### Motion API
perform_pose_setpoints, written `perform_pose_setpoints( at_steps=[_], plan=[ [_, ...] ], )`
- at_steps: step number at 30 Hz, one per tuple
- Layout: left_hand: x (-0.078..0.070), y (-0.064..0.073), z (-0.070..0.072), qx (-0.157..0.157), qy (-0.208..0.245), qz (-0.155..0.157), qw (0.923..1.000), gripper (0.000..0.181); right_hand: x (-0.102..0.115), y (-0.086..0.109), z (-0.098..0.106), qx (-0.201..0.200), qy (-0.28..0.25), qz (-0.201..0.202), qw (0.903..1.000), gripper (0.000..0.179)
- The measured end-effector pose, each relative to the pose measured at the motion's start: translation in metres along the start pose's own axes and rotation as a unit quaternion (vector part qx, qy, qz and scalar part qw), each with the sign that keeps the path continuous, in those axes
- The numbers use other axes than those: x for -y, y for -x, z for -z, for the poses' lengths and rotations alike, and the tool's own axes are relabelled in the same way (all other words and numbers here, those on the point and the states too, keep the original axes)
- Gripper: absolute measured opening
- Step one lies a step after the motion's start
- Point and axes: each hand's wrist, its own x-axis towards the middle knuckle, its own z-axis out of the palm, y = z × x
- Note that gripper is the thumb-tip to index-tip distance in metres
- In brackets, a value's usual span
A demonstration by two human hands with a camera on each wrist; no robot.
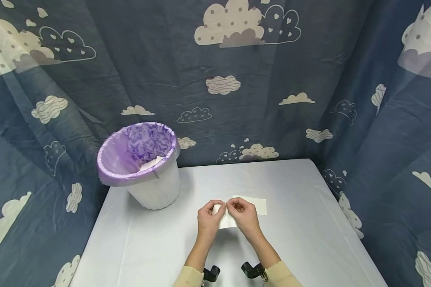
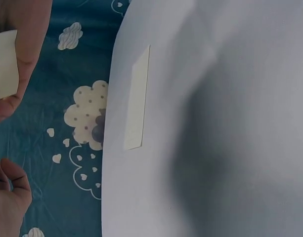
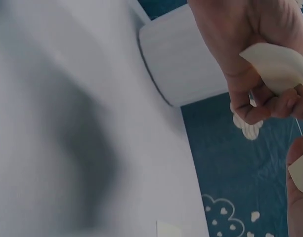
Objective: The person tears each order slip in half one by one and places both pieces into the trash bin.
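My left hand [image 1: 209, 219] and right hand [image 1: 245, 215] meet above the table, thumbs and forefingers pinching cream paper [image 1: 228, 221] close together. In the right wrist view a curved piece of paper [image 3: 277, 64] lies against the left hand [image 3: 225, 29], and a paper corner [image 3: 302, 175] shows by the right hand. I cannot tell whether these are one sheet or two torn parts. Behind the hands, a flat cream paper sheet [image 1: 258, 205] rests on the table.
A white bin [image 1: 159, 187] with a purple liner [image 1: 115, 155] stands at the table's back left, pale paper pieces [image 1: 151, 163] inside. White cloth covers the table [image 1: 301, 239]. Dark blue cloud-patterned curtains [image 1: 158, 71] hang behind and at both sides.
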Motion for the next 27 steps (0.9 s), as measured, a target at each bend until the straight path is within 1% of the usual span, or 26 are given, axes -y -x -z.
perform_pose_setpoints(
  at_steps=[4,8,16,19,27],
  plan=[
    [-0.003,0.001,0.001,-0.030,0.001,0.005,0.9995,0.012,0.000,-0.001,-0.008,-0.003,-0.021,-0.011,0.9997,0.004],
    [-0.004,0.001,0.002,-0.046,0.004,0.007,0.9989,0.011,-0.002,-0.002,-0.014,-0.010,-0.032,-0.019,0.9993,0.005],
    [-0.006,-0.001,0.005,-0.060,-0.002,0.002,0.9982,0.013,-0.002,-0.003,-0.023,-0.023,-0.050,-0.027,0.9981,0.007],
    [-0.006,-0.002,0.006,-0.062,0.003,0.004,0.9981,0.013,-0.002,-0.004,-0.025,-0.029,-0.058,-0.031,0.9974,0.007],
    [-0.003,-0.001,0.007,-0.068,0.004,0.006,0.9977,0.011,-0.003,-0.001,-0.033,-0.050,-0.084,-0.037,0.9945,0.007]
  ],
)
